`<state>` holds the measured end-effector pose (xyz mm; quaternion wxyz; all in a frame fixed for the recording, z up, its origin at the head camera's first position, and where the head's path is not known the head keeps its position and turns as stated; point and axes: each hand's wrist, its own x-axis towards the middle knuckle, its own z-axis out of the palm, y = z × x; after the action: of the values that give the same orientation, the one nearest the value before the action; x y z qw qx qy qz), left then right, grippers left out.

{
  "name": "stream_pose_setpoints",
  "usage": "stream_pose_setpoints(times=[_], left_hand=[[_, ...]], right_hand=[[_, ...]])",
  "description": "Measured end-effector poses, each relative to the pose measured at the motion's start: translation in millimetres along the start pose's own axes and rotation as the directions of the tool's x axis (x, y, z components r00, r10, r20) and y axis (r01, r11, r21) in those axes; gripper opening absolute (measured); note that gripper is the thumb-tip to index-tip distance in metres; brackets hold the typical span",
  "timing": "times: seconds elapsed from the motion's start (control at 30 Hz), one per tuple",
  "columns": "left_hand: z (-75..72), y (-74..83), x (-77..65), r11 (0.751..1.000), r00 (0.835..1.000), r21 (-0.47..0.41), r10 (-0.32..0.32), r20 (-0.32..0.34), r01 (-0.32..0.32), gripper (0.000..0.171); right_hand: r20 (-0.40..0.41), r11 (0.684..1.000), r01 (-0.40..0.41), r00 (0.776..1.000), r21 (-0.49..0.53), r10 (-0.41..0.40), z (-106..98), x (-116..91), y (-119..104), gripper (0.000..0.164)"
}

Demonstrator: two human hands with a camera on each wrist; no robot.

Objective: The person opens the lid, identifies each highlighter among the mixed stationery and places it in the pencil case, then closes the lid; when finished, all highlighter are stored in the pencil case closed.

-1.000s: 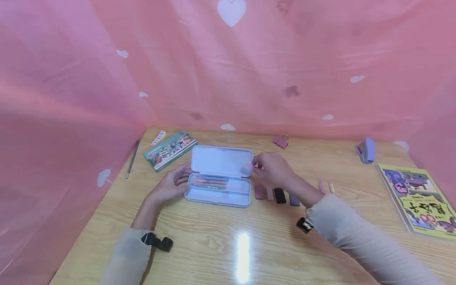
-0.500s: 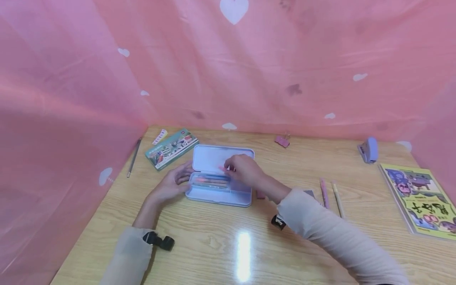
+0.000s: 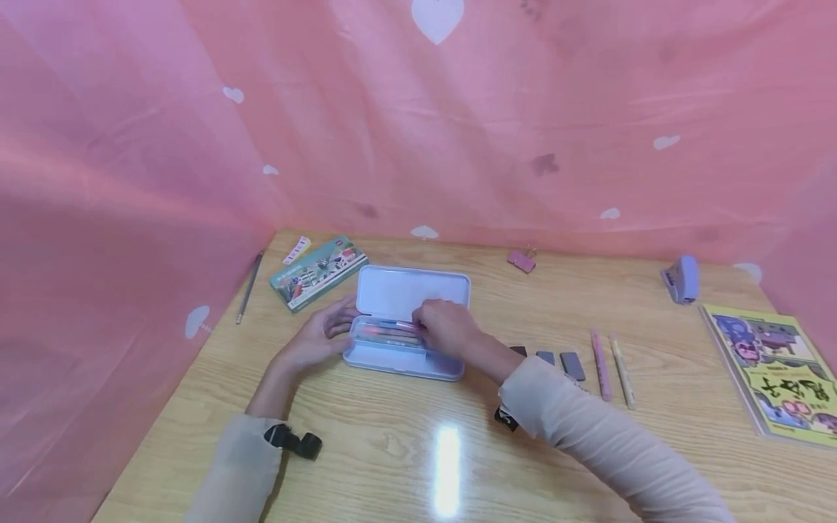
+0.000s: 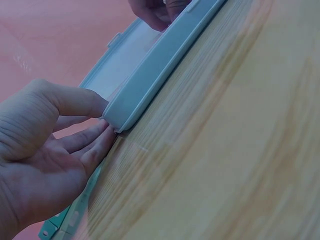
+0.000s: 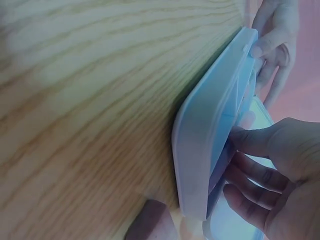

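Note:
A pale blue pencil case [image 3: 386, 360] lies with its lid [image 3: 389, 287] folded back. Several pens [image 3: 391, 340] fill the left part of its rear compartment; the front compartment shows bare. My left hand [image 3: 319, 335] holds the case's left end, thumb on the rim and fingers against the outer side, as the left wrist view shows. Over the rear compartment's right part, my right hand [image 3: 447, 327] pinches a slim pinkish pen [image 3: 407, 326], mostly hidden by the fingers. In the right wrist view, that hand's fingers [image 5: 252, 142] reach inside the case.
Right of the case lie several erasers [image 3: 572, 366], a purple pen [image 3: 601, 365] and a cream pen [image 3: 623, 372]. Farther off are a binder clip [image 3: 522, 261], a stapler [image 3: 681, 280] and a book [image 3: 771, 367]. A green box [image 3: 319, 273] and a pencil [image 3: 250, 288] lie left.
My right hand has moved left from beside the lid and down into the case with the pinkish pen. My left hand stays at the case's left end.

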<state>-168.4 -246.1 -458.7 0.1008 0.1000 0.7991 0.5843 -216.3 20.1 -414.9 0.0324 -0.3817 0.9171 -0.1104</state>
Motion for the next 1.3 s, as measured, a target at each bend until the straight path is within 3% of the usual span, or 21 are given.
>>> stream_pose_setpoints(times=[0.4, 0.63, 0.93, 1.17, 1.3], left_hand=[[0.4, -0.2, 1.3, 1.000, 1.000, -0.014, 0.009, 0.014, -0.009, 0.082], [-0.1, 0.7, -1.2, 1.000, 1.000, 0.029, 0.004, 0.005, -0.004, 0.081], [-2.5, -3.3, -4.9, 0.999, 1.000, 0.034, -0.002, -0.027, 0.003, 0.081], [-1.2, -6.0, -2.1, 1.000, 1.000, 0.020, 0.023, 0.003, -0.023, 0.079], [-1.0, -3.5, -0.7, 0.999, 1.000, 0.039, 0.007, 0.005, -0.007, 0.080]], right_hand=[[0.024, 1.000, -0.009, 1.000, 0.025, 0.008, -2.3, -1.1, 1.7, 0.010], [-0.024, 0.997, -0.045, 0.999, 0.061, 0.047, -23.5, -12.7, 7.1, 0.027], [-0.167, 0.980, -0.175, 0.968, 0.094, 0.188, -77.2, -78.8, 61.3, 0.041], [-0.147, 0.937, -0.346, 0.926, 0.040, 0.348, -100.0, -144.0, 113.7, 0.050], [-0.152, 0.932, -0.363, 0.921, 0.008, 0.360, -98.6, -165.0, 131.9, 0.051]])
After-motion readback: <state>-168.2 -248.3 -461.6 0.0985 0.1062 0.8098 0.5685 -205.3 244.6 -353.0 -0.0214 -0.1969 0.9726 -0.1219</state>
